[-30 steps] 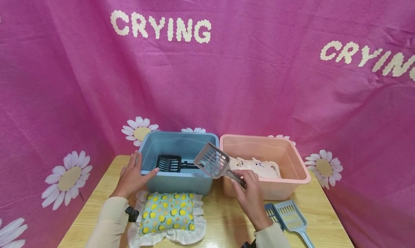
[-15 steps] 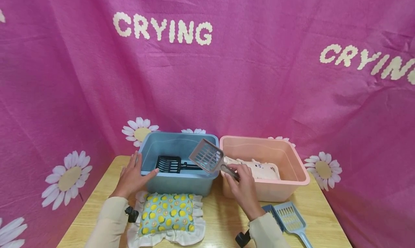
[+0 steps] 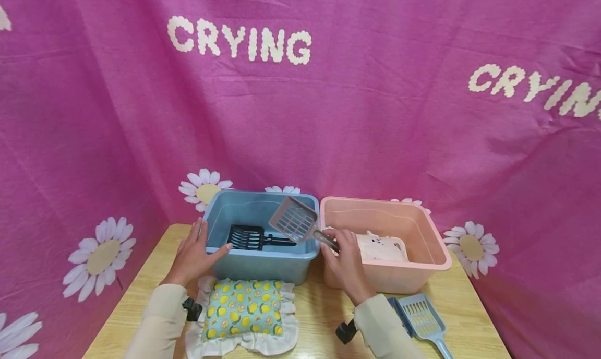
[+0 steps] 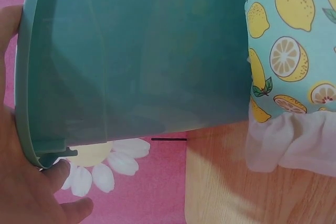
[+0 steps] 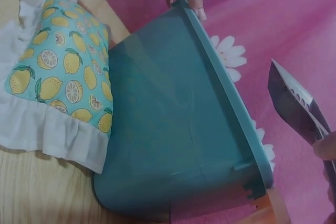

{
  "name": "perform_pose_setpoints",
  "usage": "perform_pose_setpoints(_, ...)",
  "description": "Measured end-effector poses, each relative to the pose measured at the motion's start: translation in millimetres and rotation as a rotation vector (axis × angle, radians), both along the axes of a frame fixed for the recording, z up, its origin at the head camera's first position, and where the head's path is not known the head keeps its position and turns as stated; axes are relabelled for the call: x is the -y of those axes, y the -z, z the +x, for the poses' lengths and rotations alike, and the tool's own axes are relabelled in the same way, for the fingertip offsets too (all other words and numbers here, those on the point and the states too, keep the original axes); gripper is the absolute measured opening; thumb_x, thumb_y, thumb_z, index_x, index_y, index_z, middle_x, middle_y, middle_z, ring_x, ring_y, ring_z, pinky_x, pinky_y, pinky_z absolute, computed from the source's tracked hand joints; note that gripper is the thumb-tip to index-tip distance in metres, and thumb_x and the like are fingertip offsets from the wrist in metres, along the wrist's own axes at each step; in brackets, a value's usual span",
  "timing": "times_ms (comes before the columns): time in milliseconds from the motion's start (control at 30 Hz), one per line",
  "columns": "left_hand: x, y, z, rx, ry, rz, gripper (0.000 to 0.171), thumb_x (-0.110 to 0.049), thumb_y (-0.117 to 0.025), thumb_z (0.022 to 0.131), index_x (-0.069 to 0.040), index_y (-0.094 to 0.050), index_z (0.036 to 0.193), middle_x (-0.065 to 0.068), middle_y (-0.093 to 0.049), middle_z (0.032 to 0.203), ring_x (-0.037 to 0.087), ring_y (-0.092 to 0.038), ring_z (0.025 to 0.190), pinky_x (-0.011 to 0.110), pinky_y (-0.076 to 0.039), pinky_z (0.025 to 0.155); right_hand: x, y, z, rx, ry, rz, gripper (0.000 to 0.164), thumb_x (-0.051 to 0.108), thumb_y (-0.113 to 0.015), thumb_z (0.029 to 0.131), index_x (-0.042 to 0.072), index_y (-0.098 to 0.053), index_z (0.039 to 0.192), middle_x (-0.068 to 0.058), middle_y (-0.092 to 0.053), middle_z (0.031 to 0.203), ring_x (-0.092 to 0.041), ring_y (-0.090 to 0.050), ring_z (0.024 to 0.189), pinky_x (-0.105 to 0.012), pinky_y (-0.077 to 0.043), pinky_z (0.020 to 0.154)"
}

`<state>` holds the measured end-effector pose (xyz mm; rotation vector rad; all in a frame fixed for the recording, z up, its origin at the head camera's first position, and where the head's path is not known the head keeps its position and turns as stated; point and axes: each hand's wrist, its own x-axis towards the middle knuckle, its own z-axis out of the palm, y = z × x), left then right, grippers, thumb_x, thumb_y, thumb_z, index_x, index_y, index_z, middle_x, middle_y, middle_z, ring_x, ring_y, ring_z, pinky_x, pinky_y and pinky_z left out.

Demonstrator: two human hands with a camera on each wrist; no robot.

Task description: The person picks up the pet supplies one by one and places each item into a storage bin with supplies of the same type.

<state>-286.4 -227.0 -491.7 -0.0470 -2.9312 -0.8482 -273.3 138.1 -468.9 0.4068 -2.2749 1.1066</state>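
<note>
My right hand grips the handle of a grey-brown litter scoop. The slotted head hangs tilted over the right side of the blue bin. Within that bin lies a black slotted scoop, its handle towards the right. At the bin's front left corner, my left hand holds the rim; the thumb laps over the front edge and the other fingers lie along the outer left side. The right wrist view shows the scoop edge-on, above the rim.
A pink bin stands right of the blue one, holding a cream cloth item. A lemon-print cushion with white ruffles lies in front. Front right are a light blue scoop and a dark blue one. A magenta curtain hangs behind.
My right hand has carried the grey-brown scoop leftward and slightly away from me, from beside the pink bin's rim to over the blue bin. The left hand has stayed in place.
</note>
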Motion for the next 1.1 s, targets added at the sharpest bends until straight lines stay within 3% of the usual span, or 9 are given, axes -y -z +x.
perform_pose_setpoints(267,0,-0.2,-0.7,-0.004,0.005,-0.001,0.111,-0.069,-0.056,0.082,-0.001,-0.006,0.154,0.016,0.004,0.161,0.044,-0.004,0.144,0.068,-0.007,0.11,11,-5.8,-11.5,0.045,-0.04,0.001,0.023,0.006,-0.071,0.086,0.009,-0.067,0.109,-0.006,-0.061,0.103,-0.02,-0.048,0.096,-0.036,-0.044,0.082)
perform_pose_setpoints(567,-2,-0.3,-1.3,-0.003,-0.008,0.004,0.111,-0.069,-0.057,0.082,-0.001,-0.006,0.154,0.018,0.002,0.161,0.046,-0.005,0.143,0.068,-0.006,0.11,27,-3.8,-24.5,0.026,-0.076,0.072,0.022,0.007,-0.072,0.085,0.008,-0.068,0.107,-0.004,-0.061,0.1,-0.02,-0.049,0.095,-0.037,-0.044,0.08)
perform_pose_setpoints(833,-3,-0.8,-2.8,0.009,-0.016,0.003,0.11,-0.067,-0.059,0.082,-0.002,-0.006,0.154,0.017,0.003,0.161,0.045,-0.005,0.144,0.067,-0.006,0.111,37,-1.7,-32.7,0.114,-0.111,0.082,0.022,0.01,-0.071,0.088,0.013,-0.067,0.109,0.002,-0.059,0.102,-0.014,-0.049,0.096,-0.034,-0.047,0.081)
perform_pose_setpoints(1100,-1,1.5,-2.5,0.0,-0.014,-0.014,0.111,-0.069,-0.058,0.082,-0.002,-0.007,0.154,0.017,0.002,0.161,0.045,-0.007,0.144,0.068,-0.008,0.11,47,0.0,-40.3,0.112,-0.15,0.118,0.023,0.011,-0.07,0.088,0.011,-0.068,0.111,0.0,-0.059,0.101,-0.016,-0.049,0.096,-0.034,-0.047,0.081)
